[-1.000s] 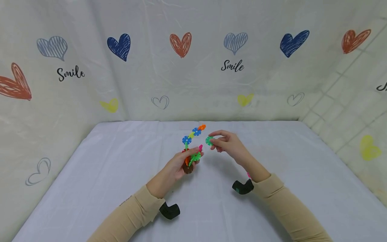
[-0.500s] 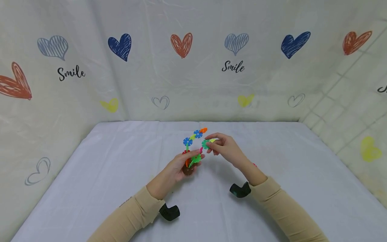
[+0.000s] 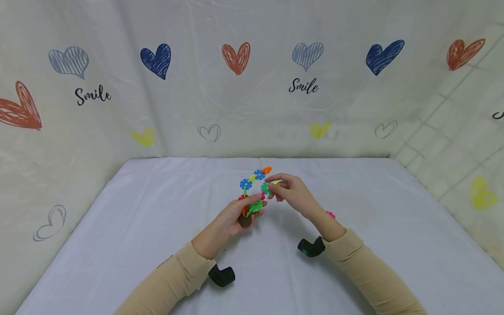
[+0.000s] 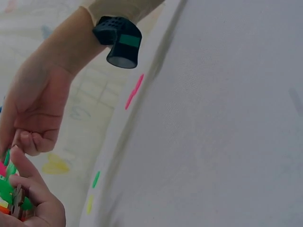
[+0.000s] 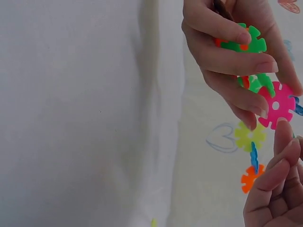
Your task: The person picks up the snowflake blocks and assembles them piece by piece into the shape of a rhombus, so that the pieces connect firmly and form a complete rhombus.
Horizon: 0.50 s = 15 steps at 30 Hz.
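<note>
In the head view my left hand [image 3: 230,215] grips a joined cluster of slotted plastic snowflake discs, among them a brown disc [image 3: 245,220] and a bright green disc [image 3: 257,206]. A chain runs outward from the cluster: a blue disc [image 3: 246,184], a yellow one, another blue one and an orange disc [image 3: 267,169] at its tip. By the left fingertips, a pink disc [image 5: 277,105] sticks out of the cluster. Thumb and forefinger of my right hand [image 3: 293,191] pinch a teal-green disc [image 3: 265,188], held right at the pink disc's edge.
On the white-covered table [image 3: 165,210], a loose pink disc [image 3: 331,214] lies beyond the right forearm. The left wrist view shows loose green [image 4: 96,179] and yellow [image 4: 89,203] discs there. Black wrist-camera mounts [image 3: 222,276] hang under both cuffs.
My right hand has moved left and slightly down, bringing the teal-green disc up to the pink one. The chain in my left hand has shifted slightly right and down.
</note>
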### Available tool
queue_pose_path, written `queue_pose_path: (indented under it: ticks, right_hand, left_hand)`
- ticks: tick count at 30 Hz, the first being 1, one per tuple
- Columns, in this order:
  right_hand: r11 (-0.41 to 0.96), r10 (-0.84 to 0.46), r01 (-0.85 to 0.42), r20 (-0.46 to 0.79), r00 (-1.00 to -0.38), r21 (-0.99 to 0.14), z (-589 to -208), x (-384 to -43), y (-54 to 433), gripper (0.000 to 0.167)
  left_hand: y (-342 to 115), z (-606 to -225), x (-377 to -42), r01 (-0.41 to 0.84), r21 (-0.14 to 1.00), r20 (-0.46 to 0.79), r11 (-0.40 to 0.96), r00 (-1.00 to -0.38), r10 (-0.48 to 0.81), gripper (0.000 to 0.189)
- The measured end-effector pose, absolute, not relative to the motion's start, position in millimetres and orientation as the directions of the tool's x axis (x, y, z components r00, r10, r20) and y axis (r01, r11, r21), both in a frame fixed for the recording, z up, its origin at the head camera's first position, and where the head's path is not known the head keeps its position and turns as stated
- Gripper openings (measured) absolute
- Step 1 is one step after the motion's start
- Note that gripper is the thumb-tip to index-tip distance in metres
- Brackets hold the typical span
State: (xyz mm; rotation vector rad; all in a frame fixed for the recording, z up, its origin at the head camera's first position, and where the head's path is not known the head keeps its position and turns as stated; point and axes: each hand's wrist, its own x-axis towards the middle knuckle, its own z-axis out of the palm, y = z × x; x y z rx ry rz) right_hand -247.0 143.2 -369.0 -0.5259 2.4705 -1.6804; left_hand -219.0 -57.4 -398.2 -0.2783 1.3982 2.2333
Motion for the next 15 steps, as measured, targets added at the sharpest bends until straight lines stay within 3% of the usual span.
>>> queue_pose_path:
  ticks: [15]
  right_hand:
    - [0.286,-0.304,-0.322,0.233,-0.924,-0.903,-377.4,-240.8,141.9,0.023]
  left_hand:
    - [-52.5,-396.7,-217.8,-0.459,0.839,-0.394,-0.293,-0.883,0.256,0.023]
